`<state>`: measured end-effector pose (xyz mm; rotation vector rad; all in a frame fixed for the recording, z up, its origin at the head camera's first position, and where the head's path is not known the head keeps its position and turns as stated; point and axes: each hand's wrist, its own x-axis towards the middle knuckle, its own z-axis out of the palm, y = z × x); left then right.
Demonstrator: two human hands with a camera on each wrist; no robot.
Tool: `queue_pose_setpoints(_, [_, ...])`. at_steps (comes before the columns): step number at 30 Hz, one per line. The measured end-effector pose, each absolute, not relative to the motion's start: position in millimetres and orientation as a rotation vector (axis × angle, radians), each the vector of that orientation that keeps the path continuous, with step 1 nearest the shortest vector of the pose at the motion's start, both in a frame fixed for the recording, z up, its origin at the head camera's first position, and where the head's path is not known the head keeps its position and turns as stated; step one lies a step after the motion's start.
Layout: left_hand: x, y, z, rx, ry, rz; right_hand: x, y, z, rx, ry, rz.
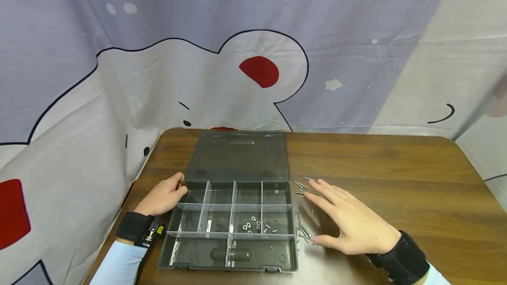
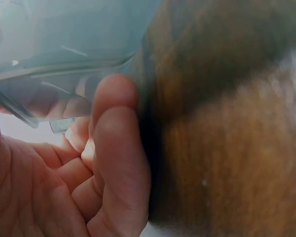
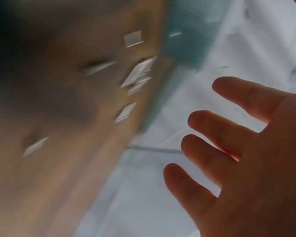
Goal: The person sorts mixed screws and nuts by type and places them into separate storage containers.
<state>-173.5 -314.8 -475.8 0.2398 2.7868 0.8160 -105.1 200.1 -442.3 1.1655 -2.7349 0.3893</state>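
Observation:
A dark see-through compartment box (image 1: 253,248) lies on the table with its lid (image 1: 239,157) folded back. At the box's back left corner my left hand (image 1: 163,196) grips the edge; the left wrist view shows its curled fingers (image 2: 119,148) against the clear plastic wall. My right hand (image 1: 350,223) is spread out to the right of the box, holding nothing. Near its fingers several loose screws (image 1: 305,232) lie on the wood, blurred in the right wrist view. Small nuts (image 1: 248,225) sit in a middle compartment, and a few short screws (image 1: 267,228) lie in the one beside it.
The brown wooden table (image 1: 396,166) extends well to the right of the box. A patterned cloth (image 1: 340,56) hangs behind and along the left side. Each wrist wears a black strap (image 1: 135,227).

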Motion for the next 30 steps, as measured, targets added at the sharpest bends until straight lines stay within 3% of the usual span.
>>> queue_pose_setpoints(12, [-173.5, -314.3, -476.0, 0.238, 2.799, 0.812, -107.0, 256.8, -471.9, 1.022, -2.722, 0.304])
queue_pose_setpoints(30, [-172.0, -313.7, -475.4, 0.239, 2.795, 0.821, -103.6, 245.9, -474.4, 0.889, -2.705, 0.288])
